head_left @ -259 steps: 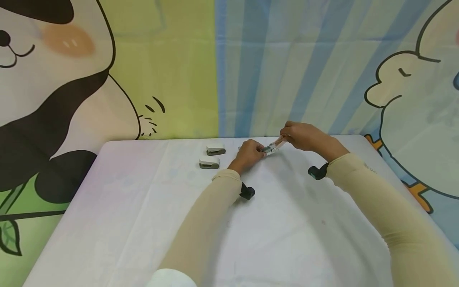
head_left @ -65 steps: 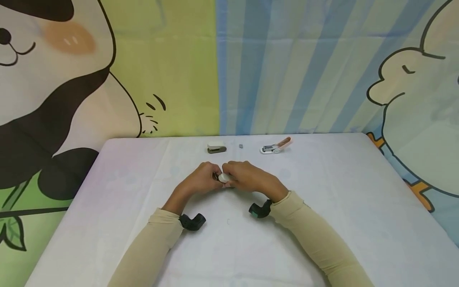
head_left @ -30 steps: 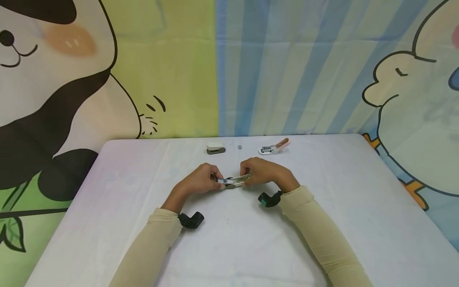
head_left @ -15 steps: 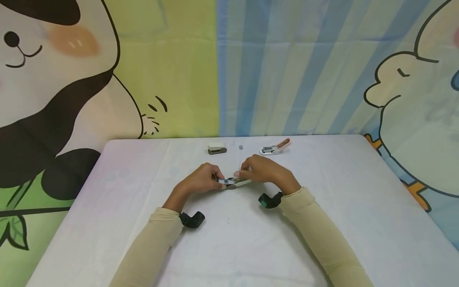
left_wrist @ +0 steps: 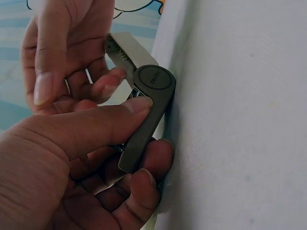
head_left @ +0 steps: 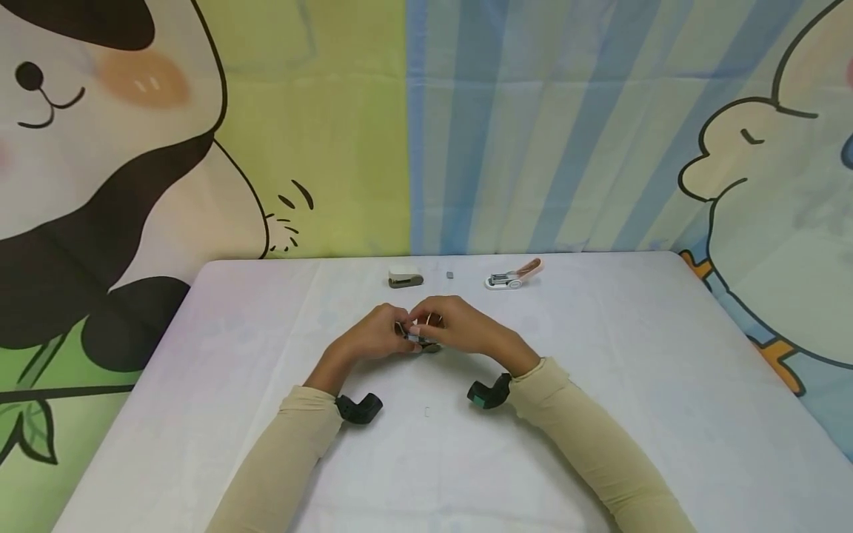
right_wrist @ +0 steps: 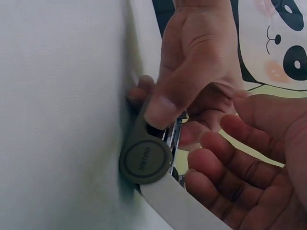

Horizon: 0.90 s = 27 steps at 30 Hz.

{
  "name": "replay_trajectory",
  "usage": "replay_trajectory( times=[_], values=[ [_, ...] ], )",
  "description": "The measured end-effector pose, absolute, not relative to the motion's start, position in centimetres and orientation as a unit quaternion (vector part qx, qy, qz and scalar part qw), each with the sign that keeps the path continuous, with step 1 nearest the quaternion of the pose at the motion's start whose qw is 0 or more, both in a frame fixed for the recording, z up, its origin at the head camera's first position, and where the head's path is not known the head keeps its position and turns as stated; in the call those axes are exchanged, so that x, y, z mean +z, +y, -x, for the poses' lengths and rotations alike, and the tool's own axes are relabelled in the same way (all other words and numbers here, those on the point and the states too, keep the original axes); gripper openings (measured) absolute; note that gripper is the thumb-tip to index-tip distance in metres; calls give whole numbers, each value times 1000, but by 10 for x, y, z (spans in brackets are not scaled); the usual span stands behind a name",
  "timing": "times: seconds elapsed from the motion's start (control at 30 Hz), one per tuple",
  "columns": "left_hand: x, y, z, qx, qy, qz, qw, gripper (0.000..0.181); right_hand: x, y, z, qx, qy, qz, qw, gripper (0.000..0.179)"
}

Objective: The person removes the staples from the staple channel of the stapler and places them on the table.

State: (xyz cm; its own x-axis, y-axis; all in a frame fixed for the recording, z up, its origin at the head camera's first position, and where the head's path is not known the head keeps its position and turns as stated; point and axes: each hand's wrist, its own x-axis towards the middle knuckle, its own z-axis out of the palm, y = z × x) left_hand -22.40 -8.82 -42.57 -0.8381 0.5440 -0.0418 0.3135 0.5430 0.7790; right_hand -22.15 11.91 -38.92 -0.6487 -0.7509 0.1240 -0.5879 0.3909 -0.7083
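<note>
A small stapler (left_wrist: 148, 124) with a grey-brown base and a white lid is swung open between the hands, at the middle of the table. My left hand (head_left: 376, 333) grips its base, the thumb pressed on the side below the round hinge. In the right wrist view the white lid (right_wrist: 177, 201) slants away from the hinge (right_wrist: 146, 160), beside the metal staple channel. My right hand (head_left: 463, 326) hovers close over the stapler, fingers loosely bent and the fingertips (right_wrist: 196, 160) near the hinge and channel. Nothing shows between its thumb and fingers.
Along the back of the white-covered table (head_left: 266, 444) stand another white and grey stapler (head_left: 405, 280), a small grey staple block (head_left: 449, 275) and a white stapler with a raised pink handle (head_left: 513, 277). One loose staple (head_left: 427, 411) lies in front of the hands.
Earlier both hands held the pink-handled stapler at the back. Then one white stapler came to the middle and its lid was opened. My right hand has since left the lid and moved left.
</note>
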Motion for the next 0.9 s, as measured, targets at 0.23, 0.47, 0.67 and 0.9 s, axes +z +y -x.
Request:
replay_trajectory(
  times=[0.23, 0.47, 0.67, 0.9],
  values=[
    [-423, -87, 226, 418, 863, -241, 149, 11, -395, 120, 226, -331, 847, 394, 136, 13],
    [-423, -85, 226, 425, 860, -234, 155, 11, -398, 114, 224, -284, 871, 383, 114, 5],
    [-425, -86, 224, 433, 858, -226, 160, 12, -397, 110, 220, -245, 885, 380, 108, 8],
    [-427, -88, 221, 431, 857, -231, 159, 12, -400, 108, 217, -249, 886, 377, 103, 8]
  ],
)
